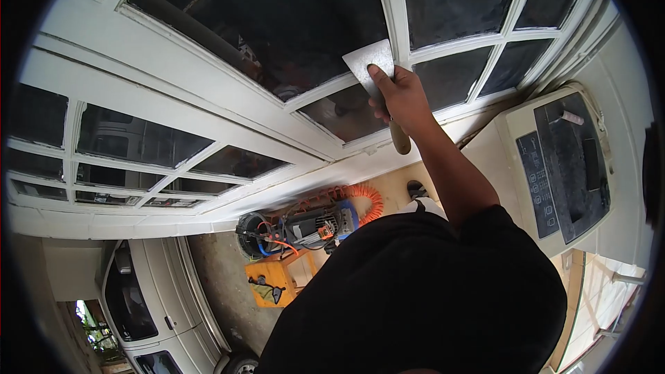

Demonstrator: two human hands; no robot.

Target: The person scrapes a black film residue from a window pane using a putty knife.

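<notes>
My right hand (402,97) is closed around a scraper, its thumb pressed on the flat metal blade (377,62). The light-coloured handle (400,138) sticks out below the palm. The blade lies over the corner of a dark glass pane (277,21), beside a white window bar (393,14); whether it touches the glass or the bar is hard to tell. My left hand does not show in the picture.
White-framed windows (173,93) run across the top and left. A washing machine (512,166) stands at the right. Below the windows are a compressor (312,225) with a coiled orange hose (370,201) and a wooden box (271,280). A silver vehicle (163,270) is at the lower left.
</notes>
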